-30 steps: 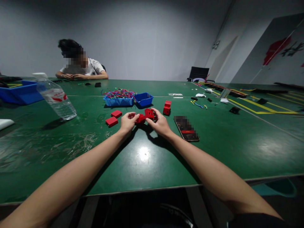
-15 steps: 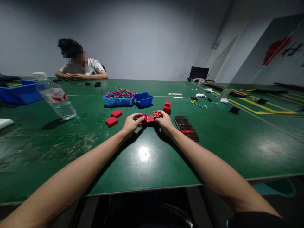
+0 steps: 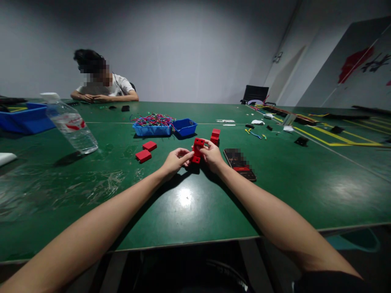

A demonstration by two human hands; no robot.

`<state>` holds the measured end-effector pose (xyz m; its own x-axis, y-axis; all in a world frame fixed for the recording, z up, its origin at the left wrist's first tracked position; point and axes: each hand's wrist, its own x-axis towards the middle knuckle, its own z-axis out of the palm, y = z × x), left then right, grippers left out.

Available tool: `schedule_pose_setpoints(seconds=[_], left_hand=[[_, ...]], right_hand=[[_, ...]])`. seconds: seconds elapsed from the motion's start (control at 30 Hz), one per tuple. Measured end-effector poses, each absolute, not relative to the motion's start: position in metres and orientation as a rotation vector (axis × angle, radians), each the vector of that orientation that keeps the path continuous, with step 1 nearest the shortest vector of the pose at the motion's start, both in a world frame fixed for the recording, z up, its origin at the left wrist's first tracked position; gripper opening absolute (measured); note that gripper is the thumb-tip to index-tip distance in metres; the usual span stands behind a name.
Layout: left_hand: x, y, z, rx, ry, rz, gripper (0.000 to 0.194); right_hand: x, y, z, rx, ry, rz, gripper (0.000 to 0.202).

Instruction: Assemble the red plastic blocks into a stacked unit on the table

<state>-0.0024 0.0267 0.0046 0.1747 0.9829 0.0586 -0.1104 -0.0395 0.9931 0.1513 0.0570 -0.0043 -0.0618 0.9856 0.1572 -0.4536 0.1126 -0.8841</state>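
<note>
Scuffed glossy green tabletop (image 3: 189, 211). Boxy red plastic block (image 3: 197, 150) with round holes, upright just above it, pinched between left hand (image 3: 176, 161) and right hand (image 3: 213, 156), fingers curled closed. Flat red pieces (image 3: 146, 151) left; dark phone (image 3: 240, 164) right.

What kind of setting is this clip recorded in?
Probably a small assembly workshop or workroom. A long green work table carries a blue tray of coloured wire pieces, and loose red plastic parts. Both hands hold a red block, and another person sits at the far end.
</note>
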Motion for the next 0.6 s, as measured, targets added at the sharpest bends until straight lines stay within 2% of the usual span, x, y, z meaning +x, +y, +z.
schedule_pose_setpoints(seconds=[0.2, 0.4, 0.6], left_hand=[[-0.004, 0.029, 0.006, 1.325, 1.044, 1.109, 0.039], [-0.006, 0.030, 0.002, 1.436, 1.097, 1.174, 0.044], [-0.005, 0.033, -0.002, 1.371, 1.118, 1.279, 0.047]], right_hand=[[0.149, 0.049, 0.000, -0.682, -1.151, 1.419, 0.053], [0.147, 0.044, 0.003, -0.724, -1.253, 1.439, 0.050], [0.148, 0.044, -0.001, -0.810, -1.298, 1.493, 0.067]])
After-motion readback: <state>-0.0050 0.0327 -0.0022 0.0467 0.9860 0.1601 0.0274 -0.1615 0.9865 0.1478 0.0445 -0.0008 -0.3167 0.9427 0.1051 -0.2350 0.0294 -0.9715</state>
